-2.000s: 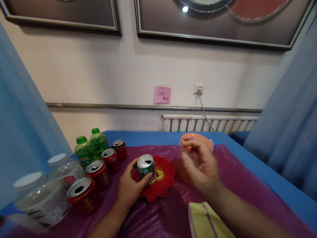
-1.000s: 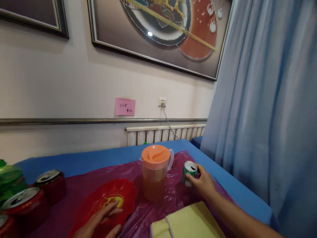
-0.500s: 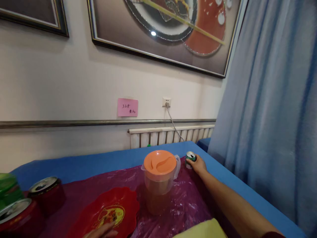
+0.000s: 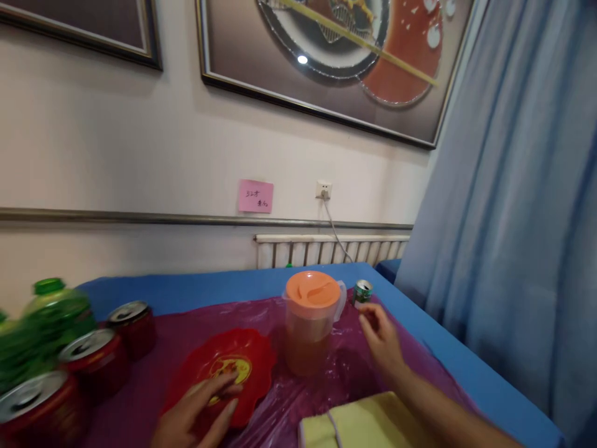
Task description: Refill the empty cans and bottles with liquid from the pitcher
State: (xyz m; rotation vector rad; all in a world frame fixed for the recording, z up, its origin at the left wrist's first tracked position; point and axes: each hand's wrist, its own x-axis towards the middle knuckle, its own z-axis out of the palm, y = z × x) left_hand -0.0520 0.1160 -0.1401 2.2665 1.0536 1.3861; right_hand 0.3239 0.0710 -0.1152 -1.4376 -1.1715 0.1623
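A blue-covered table point(image 4: 177, 295) extends beneath and beyond the right hand point(image 4: 380, 330) and the left hand point(image 4: 193, 410), with a crinkled purple plastic sheet point(image 4: 349, 379) spread over it. A folded yellow cloth with purple trim point(image 4: 373, 420) lies on the inner side of the right forearm. Directly below the left hand is a round red plate with a wavy rim point(image 4: 256, 370) and a yellow printed centre; that hand's fingers are loosely spread, holding nothing, and whether they touch the plate I cannot tell. Between the hands, a bit farther out, stands a clear plastic pitcher with an orange lid point(image 4: 308, 342).

The smallest thing, a short green metal can point(image 4: 362, 294), sits just beyond the right fingertips, its long axis upright, that hand much the nearer. The right fingers are half curled, a gap at the thumb, gripping nothing. The can's silver top shows a dark opening; its print is too small to read.
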